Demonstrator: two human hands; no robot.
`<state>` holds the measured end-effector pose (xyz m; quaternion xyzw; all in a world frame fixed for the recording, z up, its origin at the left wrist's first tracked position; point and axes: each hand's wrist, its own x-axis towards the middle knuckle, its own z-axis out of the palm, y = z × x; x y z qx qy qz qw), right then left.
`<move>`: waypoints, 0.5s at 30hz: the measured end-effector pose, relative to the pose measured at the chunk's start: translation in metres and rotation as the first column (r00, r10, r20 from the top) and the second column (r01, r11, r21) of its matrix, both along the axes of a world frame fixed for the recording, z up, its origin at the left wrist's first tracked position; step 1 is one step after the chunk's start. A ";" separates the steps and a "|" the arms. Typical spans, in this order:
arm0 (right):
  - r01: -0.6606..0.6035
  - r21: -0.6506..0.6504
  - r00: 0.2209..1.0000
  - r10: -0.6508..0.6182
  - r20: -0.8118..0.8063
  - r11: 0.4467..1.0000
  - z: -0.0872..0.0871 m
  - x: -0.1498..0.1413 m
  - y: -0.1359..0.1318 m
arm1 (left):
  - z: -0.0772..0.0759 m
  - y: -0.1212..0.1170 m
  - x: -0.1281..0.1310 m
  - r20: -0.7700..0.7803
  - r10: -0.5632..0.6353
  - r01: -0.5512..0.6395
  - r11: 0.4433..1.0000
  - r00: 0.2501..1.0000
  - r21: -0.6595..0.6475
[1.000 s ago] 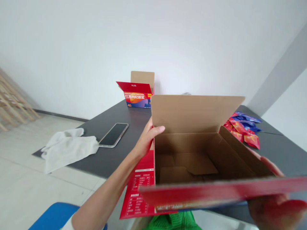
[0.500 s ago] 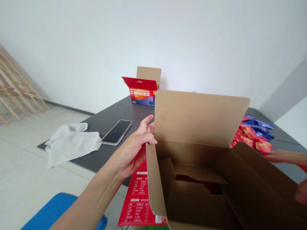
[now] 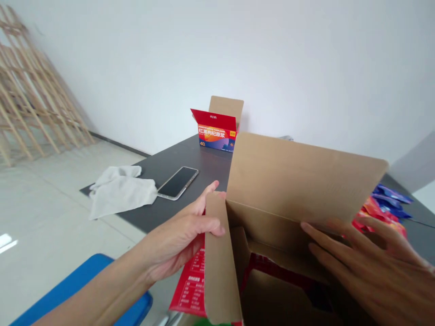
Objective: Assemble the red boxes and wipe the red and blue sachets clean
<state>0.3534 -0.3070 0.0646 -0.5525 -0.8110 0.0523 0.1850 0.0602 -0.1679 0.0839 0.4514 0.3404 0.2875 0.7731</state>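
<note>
A large box (image 3: 299,176) with brown cardboard inside and red printed outside walls stands open in front of me, its back flap raised. My left hand (image 3: 186,231) holds its left side, thumb on the side flap and fingers round the red outer wall. Over the right part of the opening is my right hand (image 3: 370,262), fingers stretched out and apart, its fingertips at the inner back wall. Whether they touch the cardboard I cannot tell. Down inside, bottom flaps leave a gap where red shows. My right hand hides the box's right side.
Behind stands another open red and blue box (image 3: 217,136) on the dark table (image 3: 176,158). A phone (image 3: 178,182) and a white cloth (image 3: 124,192) lie left. Red and blue packets (image 3: 387,203) are piled right. A blue stool (image 3: 98,267) is at lower left; wooden racks (image 3: 37,95) lean behind.
My right hand has come from the right edge to over the box opening. My left thumb now lies across the side flap. The view has shifted, so the surroundings appear farther right.
</note>
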 end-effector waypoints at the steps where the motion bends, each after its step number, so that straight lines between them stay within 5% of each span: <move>1: -0.009 -0.029 0.999 0.007 -0.047 1.000 0.001 -0.011 0.004 | -0.002 -0.002 -0.003 -0.015 -0.030 0.030 0.999 0.999 -0.013; 4: -0.062 -0.153 0.987 0.037 -0.159 0.986 -0.007 -0.032 0.009 | -0.005 -0.012 -0.009 -0.064 -0.120 0.116 0.991 0.991 -0.072; 7: -0.070 -0.142 0.989 0.050 -0.139 0.987 -0.035 -0.040 0.009 | -0.003 -0.020 -0.011 -0.080 -0.164 0.152 0.979 0.983 -0.134; 11: -0.127 -0.070 0.949 0.142 0.280 0.989 -0.077 -0.055 0.015 | 0.010 -0.030 -0.009 -0.059 -0.215 0.203 0.966 0.975 -0.161; 15: -0.188 -0.047 0.831 0.185 0.524 0.981 -0.089 -0.071 0.028 | 0.013 -0.041 -0.009 -0.010 -0.218 0.215 0.967 0.976 -0.136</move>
